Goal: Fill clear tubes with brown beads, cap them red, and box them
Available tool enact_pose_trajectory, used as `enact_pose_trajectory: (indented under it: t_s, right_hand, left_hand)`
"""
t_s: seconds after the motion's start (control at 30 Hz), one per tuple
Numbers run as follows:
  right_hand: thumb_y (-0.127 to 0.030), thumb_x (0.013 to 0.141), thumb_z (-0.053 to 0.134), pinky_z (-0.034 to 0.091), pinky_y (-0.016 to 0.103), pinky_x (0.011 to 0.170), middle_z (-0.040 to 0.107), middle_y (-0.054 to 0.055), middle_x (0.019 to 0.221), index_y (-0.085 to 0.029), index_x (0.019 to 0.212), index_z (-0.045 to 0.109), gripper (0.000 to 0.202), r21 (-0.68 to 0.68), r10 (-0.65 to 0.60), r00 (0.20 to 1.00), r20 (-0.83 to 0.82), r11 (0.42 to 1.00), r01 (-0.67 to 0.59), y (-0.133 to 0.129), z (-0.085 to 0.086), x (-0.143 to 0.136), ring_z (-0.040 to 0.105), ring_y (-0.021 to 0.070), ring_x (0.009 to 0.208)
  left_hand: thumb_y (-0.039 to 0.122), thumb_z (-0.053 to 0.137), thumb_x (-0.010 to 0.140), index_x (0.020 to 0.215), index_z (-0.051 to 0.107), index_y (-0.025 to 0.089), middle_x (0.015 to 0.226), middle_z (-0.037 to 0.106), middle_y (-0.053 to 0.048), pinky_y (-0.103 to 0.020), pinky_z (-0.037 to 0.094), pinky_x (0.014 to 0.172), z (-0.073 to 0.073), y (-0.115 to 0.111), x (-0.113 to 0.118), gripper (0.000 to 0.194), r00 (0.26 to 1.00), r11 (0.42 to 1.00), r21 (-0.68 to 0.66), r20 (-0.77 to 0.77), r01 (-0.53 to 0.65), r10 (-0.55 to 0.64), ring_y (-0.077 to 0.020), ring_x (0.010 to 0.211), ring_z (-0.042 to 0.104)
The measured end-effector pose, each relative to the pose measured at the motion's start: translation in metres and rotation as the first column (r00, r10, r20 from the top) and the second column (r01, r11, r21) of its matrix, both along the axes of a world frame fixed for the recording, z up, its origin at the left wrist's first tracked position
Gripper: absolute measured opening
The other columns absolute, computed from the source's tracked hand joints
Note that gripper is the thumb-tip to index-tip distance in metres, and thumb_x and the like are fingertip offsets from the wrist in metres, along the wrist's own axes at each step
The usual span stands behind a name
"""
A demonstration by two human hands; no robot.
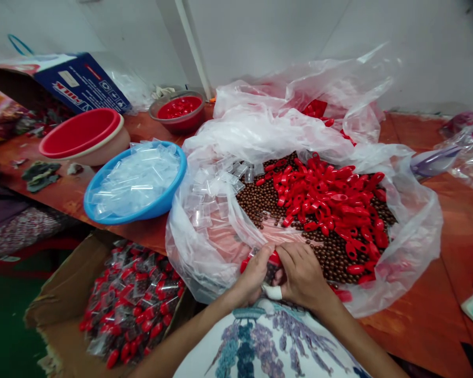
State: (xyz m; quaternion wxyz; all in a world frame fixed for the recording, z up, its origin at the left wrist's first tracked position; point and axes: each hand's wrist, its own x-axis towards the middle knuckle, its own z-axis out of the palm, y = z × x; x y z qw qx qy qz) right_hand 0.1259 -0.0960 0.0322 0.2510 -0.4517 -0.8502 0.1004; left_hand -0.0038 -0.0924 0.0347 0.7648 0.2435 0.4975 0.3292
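Note:
My left hand (253, 275) and my right hand (301, 274) meet at the near rim of a large basin lined with clear plastic (205, 247). Together they pinch a small red plastic piece (275, 258) with a bit of clear bag at the fingertips. A second red piece shows under my left hand. White tape wraps one finger (273, 292). In the basin lie a pile of red plastic pieces (331, 202), a bed of small brown beads (260, 199) and several small clear bags (216, 191).
A cardboard box (59, 299) at the lower left holds several filled packets (134, 304). A blue bowl of clear bags (136, 181), a red-and-cream basin (82, 134) and a small bowl of red pieces (178, 109) stand on the red-brown table (437, 310).

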Motion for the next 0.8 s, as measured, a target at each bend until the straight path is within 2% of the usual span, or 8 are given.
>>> enact_pose_trajectory:
  t_s: [0.13,0.27,0.33,0.4,0.47,0.53,0.7,0.8]
  right_hand:
    - [-0.044,0.072,0.057,0.036,0.046,0.091,0.056,0.016,0.112,-0.011,0.122,0.046,0.061,-0.011,0.030,0.999,-0.025,0.999,-0.030,-0.001,-0.005,-0.002,0.049,0.0305,0.105]
    - [-0.050,0.071,0.061,0.035,0.049,0.095,0.049,0.018,0.125,-0.013,0.132,0.037,0.076,-0.075,0.019,0.999,-0.027,0.997,-0.021,-0.003,-0.019,-0.004,0.043,0.0325,0.115]
    - [-0.053,0.070,0.062,0.037,0.050,0.094,0.048,0.017,0.127,-0.016,0.136,0.033,0.081,-0.129,0.029,0.999,-0.013,0.991,-0.031,-0.005,-0.025,-0.007,0.043,0.0335,0.117]
    - [-0.053,0.069,0.062,0.038,0.051,0.093,0.048,0.015,0.128,-0.021,0.139,0.030,0.083,-0.173,0.050,0.999,0.000,0.984,-0.049,-0.007,-0.028,-0.010,0.043,0.0338,0.117]
    - [-0.053,0.070,0.062,0.038,0.051,0.093,0.048,0.015,0.128,-0.023,0.140,0.029,0.083,-0.193,0.060,0.998,-0.004,0.979,-0.059,-0.008,-0.029,-0.012,0.043,0.0334,0.118]
    - [-0.053,0.072,0.061,0.040,0.050,0.093,0.049,0.013,0.127,-0.025,0.138,0.032,0.077,-0.200,0.062,0.998,-0.024,0.978,-0.066,-0.007,-0.028,-0.013,0.044,0.0321,0.116]
    - [-0.033,0.084,0.054,0.044,0.043,0.088,0.055,0.010,0.117,-0.026,0.125,0.048,0.042,-0.226,0.007,0.996,-0.093,0.974,-0.028,-0.001,-0.023,-0.007,0.050,0.0257,0.107]
    - [-0.015,0.083,0.048,0.046,0.039,0.083,0.058,0.008,0.107,-0.025,0.111,0.057,0.030,-0.279,-0.056,0.992,-0.114,0.960,0.022,0.001,-0.021,0.008,0.053,0.0229,0.098]
  left_hand:
    - [0.055,0.033,0.085,0.090,0.059,0.016,0.053,0.053,0.001,-0.025,0.039,0.047,0.003,0.001,-0.014,0.047,0.988,0.989,0.128,-0.142,0.079,-0.060,-0.0124,0.046,0.047]
    - [0.050,0.028,0.089,0.103,0.060,0.017,0.077,0.062,-0.004,-0.028,0.046,0.067,0.018,0.020,-0.052,0.047,0.874,0.885,0.406,-0.485,0.228,-0.003,-0.0161,0.070,0.057]
    - [0.044,0.034,0.089,0.104,0.059,0.018,0.089,0.062,-0.005,-0.028,0.045,0.073,0.024,0.036,-0.080,0.039,0.727,0.829,0.484,-0.670,0.280,0.146,-0.0168,0.080,0.058]
    - [0.035,0.042,0.087,0.102,0.059,0.018,0.099,0.061,-0.007,-0.029,0.043,0.081,0.025,0.054,-0.109,0.029,0.476,0.781,0.493,-0.830,0.383,0.291,-0.0181,0.091,0.056]
    - [0.028,0.042,0.086,0.104,0.058,0.015,0.100,0.060,-0.009,-0.030,0.043,0.083,0.020,0.073,-0.131,0.027,0.218,0.784,0.372,-0.928,0.496,0.302,-0.0186,0.092,0.057]
    - [0.027,0.044,0.085,0.106,0.058,0.015,0.099,0.061,-0.010,-0.031,0.043,0.082,0.010,0.089,-0.142,0.028,0.080,0.778,0.263,-0.961,0.571,0.266,-0.0193,0.091,0.058]
    - [0.032,0.051,0.081,0.097,0.059,0.012,0.090,0.063,-0.012,-0.036,0.043,0.080,-0.015,0.113,-0.132,0.026,0.028,0.762,0.214,-0.968,0.611,0.249,-0.0254,0.090,0.059]
    - [0.029,0.049,0.082,0.105,0.056,0.013,0.097,0.062,-0.013,-0.035,0.043,0.080,-0.016,0.114,-0.129,0.029,0.033,0.762,0.216,-0.968,0.610,0.249,-0.0251,0.092,0.058]
